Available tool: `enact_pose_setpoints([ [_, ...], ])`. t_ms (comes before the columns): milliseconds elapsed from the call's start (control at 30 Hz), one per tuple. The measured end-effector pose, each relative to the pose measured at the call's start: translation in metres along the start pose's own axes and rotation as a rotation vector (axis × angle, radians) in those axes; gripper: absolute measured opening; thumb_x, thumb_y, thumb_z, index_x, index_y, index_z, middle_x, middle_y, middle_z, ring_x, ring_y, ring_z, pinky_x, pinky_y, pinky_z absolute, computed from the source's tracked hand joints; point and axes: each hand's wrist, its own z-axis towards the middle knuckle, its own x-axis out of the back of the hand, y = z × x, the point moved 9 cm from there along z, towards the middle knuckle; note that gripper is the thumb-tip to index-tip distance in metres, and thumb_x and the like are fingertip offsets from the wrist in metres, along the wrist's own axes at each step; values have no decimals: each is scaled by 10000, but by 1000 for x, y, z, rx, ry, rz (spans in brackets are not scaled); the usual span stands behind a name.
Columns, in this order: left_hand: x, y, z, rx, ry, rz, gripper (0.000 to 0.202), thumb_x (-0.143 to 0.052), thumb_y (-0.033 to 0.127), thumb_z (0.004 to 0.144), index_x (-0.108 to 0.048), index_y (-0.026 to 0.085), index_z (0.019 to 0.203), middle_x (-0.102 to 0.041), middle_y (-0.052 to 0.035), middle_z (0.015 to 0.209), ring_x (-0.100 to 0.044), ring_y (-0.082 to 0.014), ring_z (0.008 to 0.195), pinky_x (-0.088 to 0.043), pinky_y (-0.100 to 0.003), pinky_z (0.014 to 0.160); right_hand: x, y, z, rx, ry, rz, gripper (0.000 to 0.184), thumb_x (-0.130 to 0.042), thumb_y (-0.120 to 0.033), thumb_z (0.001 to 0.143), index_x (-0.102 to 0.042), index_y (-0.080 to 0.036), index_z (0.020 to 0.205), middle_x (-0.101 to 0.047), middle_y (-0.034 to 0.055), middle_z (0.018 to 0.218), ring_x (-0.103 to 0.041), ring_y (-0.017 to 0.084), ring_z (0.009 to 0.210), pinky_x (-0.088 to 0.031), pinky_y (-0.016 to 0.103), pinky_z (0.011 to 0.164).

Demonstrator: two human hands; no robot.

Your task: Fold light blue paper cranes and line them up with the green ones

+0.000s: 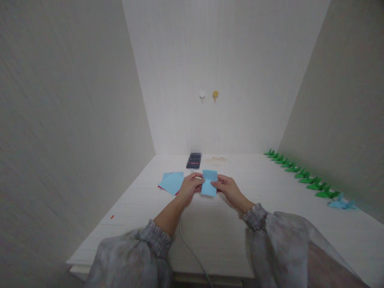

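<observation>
you hold one folded blue paper (pixel 209 183) up off the white table (pixel 270 224), right between your two hands and touching both. your left hand (pixel 189 187) pinches its left edge with thumb and fingertips pressed together; your right hand (pixel 226 187) pinches its right edge the same way, the other fingers curled under. the paper sits in front of your knuckles, slightly tilted.

just left of your left hand lies one small stack of blue sheets (pixel 172 182), a red edge showing beneath it. behind the hands there is one dark blurred object (pixel 194 160). on the back wall are two hooks, one white (pixel 202 95) and one gold (pixel 215 95). along the right wall runs one row of green folded figures (pixel 300 174), too closely packed to count exactly, ending at a light blue folded figure (pixel 342 203). one tiny red scrap (pixel 112 217) lies well apart at the left.
</observation>
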Motion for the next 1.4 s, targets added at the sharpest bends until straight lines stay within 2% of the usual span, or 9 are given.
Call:
enact_pose_setpoints([
  [133,-7,3,-3,-2,-44,-41,245,-626,236,558,-505,151,753,-540,9,593,-514,-84,513,-423,-210,511,3,-3,1,48,13,-3,274,-570,-301,644,-623,-158,872,-634,39,792,-563,159,705,-445,298,666],
  [333,-10,-6,-7,128,-57,-21,378,-532,479,630,-512,141,797,-583,-56,686,-564,-136,577,-458,-263,496,14,-16,1,141,118,-191,216,-516,-250,649,-663,-200,799,-649,27,793,-561,165,740,-423,316,731],
  [500,-8,-8,-5,99,-100,124,335,-656,359,546,-533,121,746,-588,-50,685,-558,-117,532,-421,-208,434,17,-15,2,143,128,-211,238,-462,-179,631,-668,-194,749,-649,24,781,-559,163,737,-417,298,727],
  [600,-1,-3,-1,21,-42,183,317,-668,314,534,-540,117,748,-571,-23,618,-524,-91,473,-385,-188,404,14,-14,1,126,80,-111,304,-425,-189,666,-629,-194,891,-637,27,829,-553,153,740,-418,284,703],
  [700,-1,2,1,-50,-22,251,333,-679,272,518,-559,108,781,-541,2,560,-471,-64,431,-366,-183,403,12,-16,1,128,80,-132,316,-438,-266,710,-578,-194,984,-621,31,840,-537,145,736,-409,267,675],
  [833,-8,6,1,-124,-57,299,317,-692,216,488,-586,104,765,-548,-4,596,-474,-65,491,-392,-191,474,8,-9,5,79,56,-282,236,-530,-343,667,-629,-149,758,-593,20,665,-495,123,594,-376,234,553],
  [967,-2,13,2,-194,8,270,331,-708,166,449,-584,119,753,-584,-17,673,-514,-79,589,-416,-205,595,14,-9,7,112,102,-288,221,-549,-354,655,-612,-150,712,-542,-10,578,-453,98,526,-346,215,504],
  [1200,8,4,3,-78,84,280,279,-690,282,489,-561,107,663,-572,-10,527,-510,-91,472,-394,-207,476,23,-18,5,178,185,-265,218,-556,-342,652,-621,-146,722,-573,9,633,-484,111,585,-374,223,550],
  [1400,12,8,4,-130,119,247,251,-696,240,473,-579,110,653,-577,6,530,-505,-77,476,-398,-206,514,23,-21,3,226,199,-275,213,-571,-328,646,-642,-157,750,-611,22,697,-519,129,648,-394,241,610],
])
